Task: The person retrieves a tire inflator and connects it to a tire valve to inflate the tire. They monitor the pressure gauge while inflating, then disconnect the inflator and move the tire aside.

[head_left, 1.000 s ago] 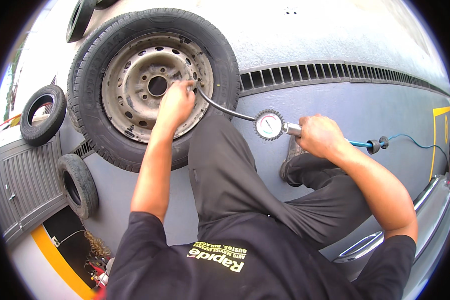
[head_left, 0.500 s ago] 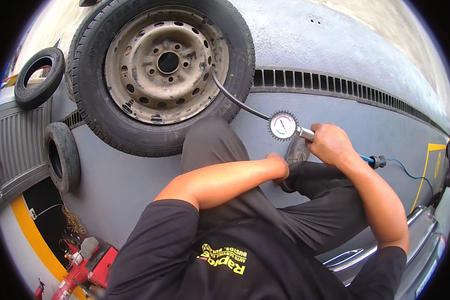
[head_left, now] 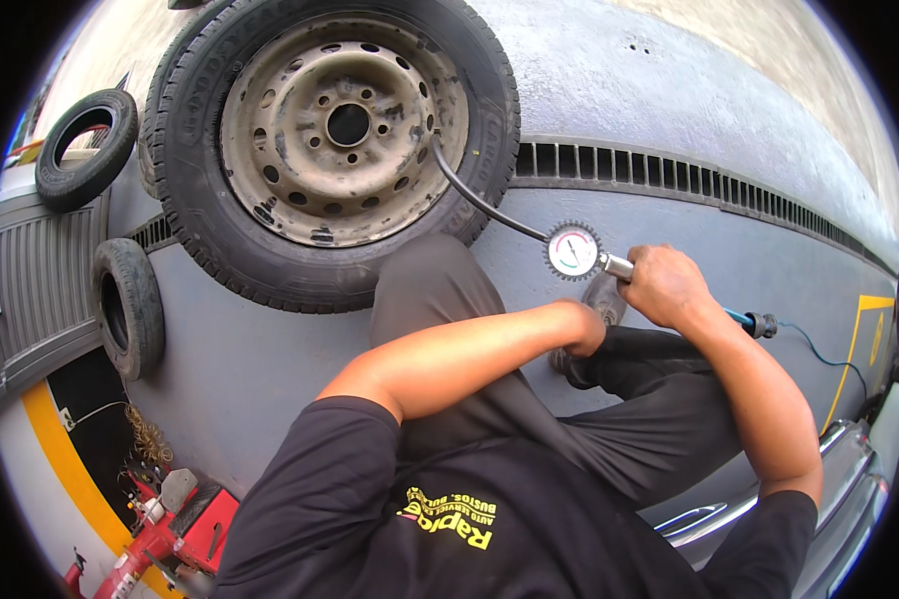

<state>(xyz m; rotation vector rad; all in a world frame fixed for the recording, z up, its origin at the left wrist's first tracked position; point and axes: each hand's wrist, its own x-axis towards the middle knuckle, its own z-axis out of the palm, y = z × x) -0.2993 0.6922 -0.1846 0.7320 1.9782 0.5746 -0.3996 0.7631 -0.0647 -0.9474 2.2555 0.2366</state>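
My right hand (head_left: 669, 287) is wrapped around the metal handle of a tire inflator gauge (head_left: 573, 251), whose round dial has a toothed black rim. From the gauge a black hose (head_left: 479, 202) runs to the valve area of a steel wheel rim (head_left: 400, 205). The rim is scuffed and fitted inside a large black tire (head_left: 195, 190) standing in front of me. Across my bent leg reaches my left arm, with my left hand (head_left: 583, 327) near my shoe (head_left: 603, 299), below the gauge; its fingers are hidden from view.
A floor drain grate (head_left: 659, 172) runs right from the wheel. Two loose tires, one higher (head_left: 87, 150) and one lower (head_left: 128, 308), stand at left. A red machine (head_left: 185, 529) is lower left, a car (head_left: 709, 519) lower right. A blue air hose (head_left: 819, 344) crosses the floor.
My left hand has shifted slightly to the right, toward my shoe. The whole view has moved a little; my right hand keeps its grip on the inflator gauge.
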